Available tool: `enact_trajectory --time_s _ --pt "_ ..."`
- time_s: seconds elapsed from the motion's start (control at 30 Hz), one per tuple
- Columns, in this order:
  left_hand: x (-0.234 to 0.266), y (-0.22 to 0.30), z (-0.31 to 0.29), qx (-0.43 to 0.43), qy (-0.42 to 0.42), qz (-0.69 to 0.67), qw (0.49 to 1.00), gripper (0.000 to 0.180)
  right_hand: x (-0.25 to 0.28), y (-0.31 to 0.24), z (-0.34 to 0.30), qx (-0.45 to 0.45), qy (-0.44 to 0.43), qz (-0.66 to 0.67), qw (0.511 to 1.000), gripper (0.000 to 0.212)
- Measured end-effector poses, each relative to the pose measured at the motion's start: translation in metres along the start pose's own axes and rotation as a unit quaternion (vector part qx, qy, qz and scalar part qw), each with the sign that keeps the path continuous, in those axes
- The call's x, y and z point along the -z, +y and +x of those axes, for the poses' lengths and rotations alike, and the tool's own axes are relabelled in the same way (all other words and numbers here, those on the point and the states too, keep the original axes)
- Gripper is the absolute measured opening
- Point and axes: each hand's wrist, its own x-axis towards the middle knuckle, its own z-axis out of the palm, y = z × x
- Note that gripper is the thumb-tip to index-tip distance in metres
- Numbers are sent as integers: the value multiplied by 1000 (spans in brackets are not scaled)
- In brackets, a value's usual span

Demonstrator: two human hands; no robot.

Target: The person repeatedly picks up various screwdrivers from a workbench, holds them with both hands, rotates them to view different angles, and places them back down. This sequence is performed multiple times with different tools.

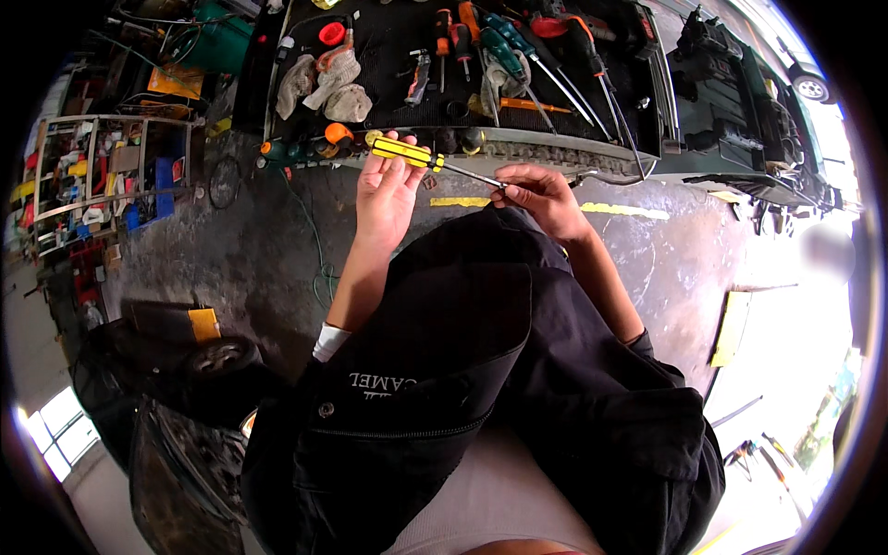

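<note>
A screwdriver (407,154) with a yellow and black handle and a thin metal shaft is held between my two hands, tilted down to the right. My left hand (388,190) grips its handle between thumb and fingers. The fingers of my right hand (544,199) pinch the shaft near its tip; whether a bit or other small part sits there is too small to tell. Both hands are over my lap, just in front of a black tool tray (388,116) that carries several tools.
On the tray lie crumpled grey gloves (348,104), red and black screwdrivers (461,42), green-handled tools (502,51) and an orange screwdriver (532,105). A crowded shelf (111,176) stands far left. A dark car part with a wheel (222,358) is at lower left. A green cable (319,250) crosses the floor.
</note>
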Motion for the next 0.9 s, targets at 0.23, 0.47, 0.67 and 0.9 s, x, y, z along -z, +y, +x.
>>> enact_trajectory --time_s 0.23,0.47,0.67,0.9 --pt "-20 -7 -3 -21 -9 203 979 40 -11 -10 9 96 -25 -360 928 32" --pt "-36 -15 -6 -12 -93 266 959 40 -42 -23 19 7 -10 -486 874 20" --pt "-39 -4 -7 -149 -141 745 635 35 -36 -12 15 73 47 -479 873 19" --pt "-22 -30 -9 -180 -247 804 509 19 -53 -21 15 73 70 -508 855 24"
